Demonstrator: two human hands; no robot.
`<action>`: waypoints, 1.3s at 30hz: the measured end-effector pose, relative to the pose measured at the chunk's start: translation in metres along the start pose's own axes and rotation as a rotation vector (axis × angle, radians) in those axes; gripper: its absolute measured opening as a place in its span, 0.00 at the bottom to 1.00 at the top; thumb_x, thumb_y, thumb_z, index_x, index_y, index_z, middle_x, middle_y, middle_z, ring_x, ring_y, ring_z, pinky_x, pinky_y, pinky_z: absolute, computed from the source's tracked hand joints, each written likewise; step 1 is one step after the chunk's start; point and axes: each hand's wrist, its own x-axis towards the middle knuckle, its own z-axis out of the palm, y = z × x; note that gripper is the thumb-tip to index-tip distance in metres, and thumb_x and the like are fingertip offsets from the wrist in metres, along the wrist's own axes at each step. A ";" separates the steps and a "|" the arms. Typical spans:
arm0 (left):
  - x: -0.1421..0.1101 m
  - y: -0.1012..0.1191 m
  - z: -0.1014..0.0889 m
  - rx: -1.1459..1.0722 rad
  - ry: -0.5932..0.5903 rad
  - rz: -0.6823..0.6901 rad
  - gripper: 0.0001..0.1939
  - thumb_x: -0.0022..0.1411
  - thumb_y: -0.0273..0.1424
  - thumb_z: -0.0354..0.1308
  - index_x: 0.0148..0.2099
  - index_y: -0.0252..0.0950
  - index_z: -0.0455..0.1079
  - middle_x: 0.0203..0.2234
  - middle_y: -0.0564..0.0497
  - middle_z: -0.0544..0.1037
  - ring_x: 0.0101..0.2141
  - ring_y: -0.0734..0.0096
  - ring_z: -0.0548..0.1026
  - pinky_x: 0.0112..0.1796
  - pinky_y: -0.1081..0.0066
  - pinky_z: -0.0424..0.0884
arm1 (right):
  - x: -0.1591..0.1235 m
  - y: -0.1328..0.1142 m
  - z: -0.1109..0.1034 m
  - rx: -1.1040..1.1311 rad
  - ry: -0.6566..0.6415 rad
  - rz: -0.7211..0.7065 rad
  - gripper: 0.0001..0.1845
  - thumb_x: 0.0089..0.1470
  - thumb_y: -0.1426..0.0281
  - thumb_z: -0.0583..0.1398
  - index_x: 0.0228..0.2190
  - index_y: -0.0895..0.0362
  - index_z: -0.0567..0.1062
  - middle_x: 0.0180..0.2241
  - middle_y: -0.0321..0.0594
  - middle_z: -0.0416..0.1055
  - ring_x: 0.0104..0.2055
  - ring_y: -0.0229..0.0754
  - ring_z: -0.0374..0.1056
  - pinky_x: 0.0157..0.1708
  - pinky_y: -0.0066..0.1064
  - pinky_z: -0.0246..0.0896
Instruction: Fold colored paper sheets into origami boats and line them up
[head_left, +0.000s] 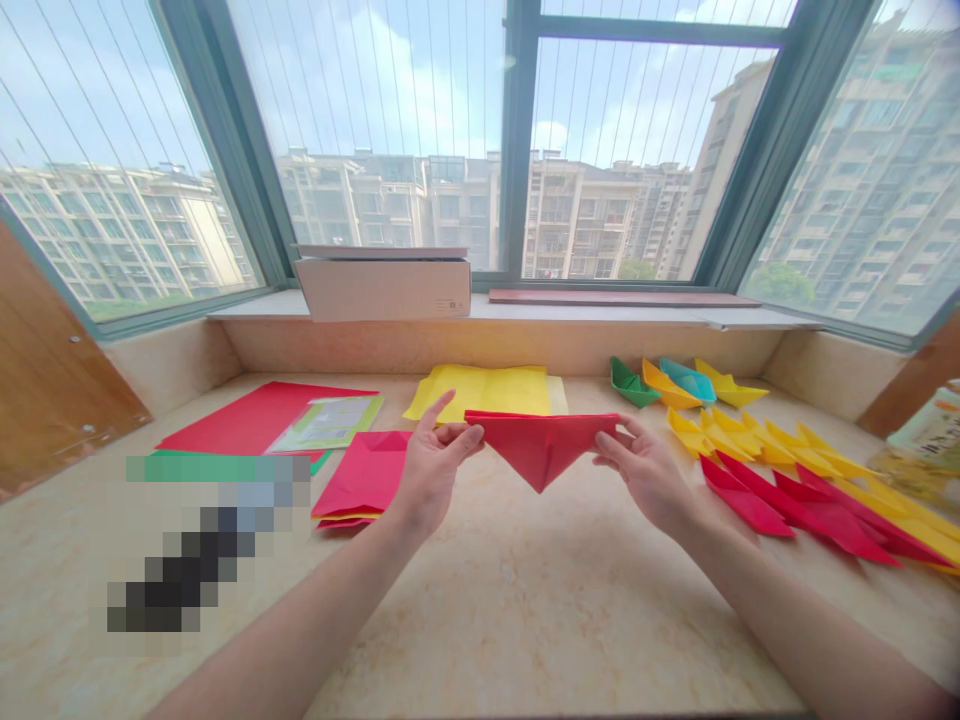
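Note:
A folded red paper triangle is held up above the counter, its long edge on top and its point hanging down. My left hand pinches its left corner between thumb and fingers, with the index finger raised. At the opposite corner my right hand grips the paper the same way. Below and left of it lies a stack of folded red paper, partly covered by my left hand. Yellow sheets lie just behind the triangle.
Several folded paper boats stand at the right: a green one, yellow ones and red ones. At the left are red sheets under a clear packet. A white box sits on the window ledge. A pixelated patch hides something dark.

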 end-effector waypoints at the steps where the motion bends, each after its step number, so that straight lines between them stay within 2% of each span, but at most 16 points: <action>1: 0.000 0.001 0.000 0.045 -0.019 -0.016 0.25 0.48 0.29 0.72 0.49 0.34 0.72 0.27 0.55 0.79 0.31 0.75 0.77 0.39 0.72 0.73 | 0.001 -0.001 -0.001 -0.005 0.005 -0.001 0.18 0.51 0.60 0.68 0.42 0.52 0.73 0.39 0.40 0.78 0.39 0.41 0.72 0.33 0.30 0.67; 5: 0.002 0.000 -0.002 0.223 -0.044 -0.048 0.16 0.48 0.33 0.72 0.37 0.30 0.75 0.30 0.48 0.81 0.33 0.70 0.77 0.39 0.70 0.72 | 0.003 -0.001 -0.005 -0.041 0.013 -0.014 0.18 0.51 0.60 0.68 0.43 0.51 0.74 0.40 0.39 0.78 0.39 0.41 0.71 0.32 0.29 0.66; 10: 0.003 -0.004 -0.006 0.443 -0.057 -0.012 0.14 0.51 0.37 0.70 0.34 0.33 0.74 0.24 0.53 0.77 0.29 0.72 0.74 0.36 0.71 0.69 | 0.005 0.000 -0.007 -0.030 0.032 0.022 0.19 0.52 0.59 0.67 0.45 0.52 0.76 0.42 0.40 0.77 0.38 0.41 0.70 0.31 0.27 0.63; 14: 0.003 -0.005 -0.008 0.587 -0.151 0.027 0.14 0.56 0.41 0.65 0.35 0.34 0.76 0.31 0.49 0.78 0.36 0.67 0.74 0.38 0.71 0.67 | 0.005 -0.003 -0.007 -0.028 0.046 -0.008 0.18 0.52 0.60 0.66 0.44 0.52 0.77 0.42 0.40 0.77 0.37 0.39 0.69 0.30 0.27 0.62; 16: 0.002 -0.005 -0.007 0.592 -0.234 -0.014 0.14 0.58 0.40 0.63 0.36 0.33 0.76 0.32 0.48 0.79 0.36 0.66 0.75 0.39 0.70 0.67 | 0.006 -0.005 -0.006 -0.021 0.064 -0.025 0.17 0.52 0.61 0.67 0.43 0.52 0.78 0.42 0.40 0.77 0.36 0.39 0.68 0.30 0.27 0.62; 21: -0.009 -0.004 0.001 0.479 -0.420 -0.237 0.13 0.56 0.38 0.65 0.30 0.31 0.76 0.26 0.47 0.79 0.30 0.71 0.74 0.35 0.73 0.68 | 0.005 -0.008 -0.003 0.133 0.141 -0.067 0.15 0.52 0.59 0.66 0.41 0.49 0.78 0.36 0.36 0.77 0.33 0.38 0.69 0.29 0.27 0.63; 25: -0.021 0.001 0.008 0.307 -0.524 -0.432 0.14 0.54 0.38 0.66 0.31 0.30 0.77 0.26 0.45 0.80 0.28 0.72 0.76 0.32 0.75 0.69 | 0.005 -0.008 -0.001 0.236 0.104 -0.037 0.14 0.51 0.60 0.67 0.40 0.49 0.79 0.35 0.34 0.76 0.34 0.37 0.69 0.32 0.26 0.65; 29: -0.027 0.003 0.010 0.391 -0.691 -0.567 0.20 0.55 0.44 0.64 0.33 0.29 0.77 0.26 0.44 0.79 0.27 0.68 0.78 0.30 0.72 0.72 | 0.005 -0.007 0.000 0.208 0.055 -0.006 0.16 0.49 0.60 0.69 0.41 0.49 0.80 0.35 0.34 0.77 0.34 0.37 0.70 0.34 0.26 0.66; 32: -0.029 0.001 0.013 0.582 -0.775 -0.595 0.25 0.59 0.50 0.58 0.28 0.30 0.74 0.19 0.47 0.76 0.22 0.69 0.76 0.26 0.73 0.70 | 0.004 -0.006 -0.001 0.171 0.045 -0.006 0.17 0.48 0.59 0.69 0.40 0.50 0.80 0.36 0.35 0.78 0.36 0.40 0.71 0.37 0.30 0.67; 36: -0.030 -0.004 0.015 0.746 -0.734 -0.538 0.28 0.60 0.53 0.54 0.24 0.33 0.70 0.16 0.49 0.74 0.19 0.70 0.75 0.23 0.74 0.68 | 0.002 -0.006 0.000 0.073 0.111 0.015 0.17 0.49 0.54 0.67 0.34 0.54 0.81 0.33 0.39 0.79 0.35 0.45 0.72 0.37 0.36 0.68; 39: -0.032 -0.007 0.015 0.773 -0.744 -0.520 0.28 0.60 0.54 0.52 0.24 0.33 0.69 0.15 0.49 0.74 0.19 0.70 0.74 0.23 0.75 0.68 | -0.001 -0.010 0.004 0.065 0.063 0.037 0.18 0.49 0.54 0.67 0.36 0.54 0.81 0.34 0.40 0.79 0.37 0.46 0.73 0.38 0.35 0.68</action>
